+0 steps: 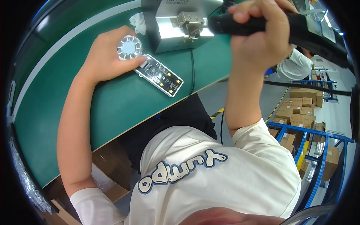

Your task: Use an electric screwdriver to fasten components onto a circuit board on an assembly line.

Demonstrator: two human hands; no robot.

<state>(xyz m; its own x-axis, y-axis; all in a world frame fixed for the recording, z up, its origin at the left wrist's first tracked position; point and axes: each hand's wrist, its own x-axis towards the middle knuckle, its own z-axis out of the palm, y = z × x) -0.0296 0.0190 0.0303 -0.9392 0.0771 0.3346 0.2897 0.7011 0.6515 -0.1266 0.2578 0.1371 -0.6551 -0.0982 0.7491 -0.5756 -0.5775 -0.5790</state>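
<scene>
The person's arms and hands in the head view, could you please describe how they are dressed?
Both forearms are bare, with no gloves, watch or rings visible on the left hand or the right hand. Short cream-white sleeves end above the elbows, part of a cream T-shirt with rounded white lettering outlined in dark blue across the chest.

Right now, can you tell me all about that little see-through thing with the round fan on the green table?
The gadget is a flat, clear plastic case with a dark circuit board inside, dotted with small yellowish squares. At one end sits a round white fan with a pale blue middle. It lies flat and slanted on the green mat. The left hand presses on the fan end; nothing else touches it.
</scene>
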